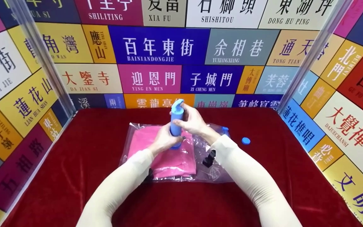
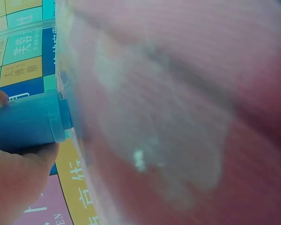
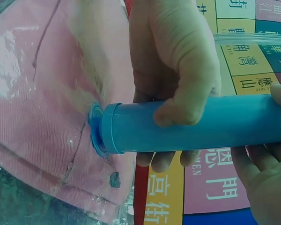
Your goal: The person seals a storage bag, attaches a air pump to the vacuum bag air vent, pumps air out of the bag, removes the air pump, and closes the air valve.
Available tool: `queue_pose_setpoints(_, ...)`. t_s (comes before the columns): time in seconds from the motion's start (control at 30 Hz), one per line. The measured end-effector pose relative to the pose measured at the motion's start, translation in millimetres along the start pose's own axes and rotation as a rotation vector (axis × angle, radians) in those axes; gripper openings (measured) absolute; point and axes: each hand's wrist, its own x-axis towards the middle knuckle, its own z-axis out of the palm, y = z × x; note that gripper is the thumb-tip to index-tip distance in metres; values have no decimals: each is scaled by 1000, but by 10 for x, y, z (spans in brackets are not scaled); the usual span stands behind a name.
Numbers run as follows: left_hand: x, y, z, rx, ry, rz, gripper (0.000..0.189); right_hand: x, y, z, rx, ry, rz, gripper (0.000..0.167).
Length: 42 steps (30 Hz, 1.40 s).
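A blue hand pump (image 1: 176,121) stands nearly upright over a clear plastic storage bag (image 1: 214,175) that holds folded pink ribbed cloth (image 1: 169,160). Near the pump's lower end, my left hand (image 1: 165,138) grips the barrel, thumb on one side and fingers on the other. My right hand (image 1: 195,121) holds the barrel higher up, just below the top. In the right wrist view, the pump's bottom end meets a round blue valve (image 3: 97,129) on the bag; whether it sits fully on the valve cannot be told.
A round blue cap (image 1: 245,141) lies on the red cloth-covered table (image 1: 74,176), right of the bag. Another small blue piece (image 1: 225,130) is at the bag's far right edge. Behind stands a wall of coloured signs (image 1: 159,44), with further panels at both sides.
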Motion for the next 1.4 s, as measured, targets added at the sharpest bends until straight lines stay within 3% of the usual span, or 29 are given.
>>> queue_pose_setpoints(0.17,-78,13,-61,18,80,-6,65,4,20,33,-118,77,-3,55)
queue_pose_setpoints(0.47,-153,91,-32,129,211,61,61,6,63,101,-240,259,0,62)
queue_pose_setpoints(0.77,-153,119,35,225,328,84,63,24,76,159,-326,330,-18,68)
queue_pose_setpoints(1.0,-131,120,25,209,319,62,57,-19,81,110,-299,304,-11,68)
queue_pose_setpoints(1.4,-111,173,46,157,237,36,51,-74,67,-32,-181,214,13,57)
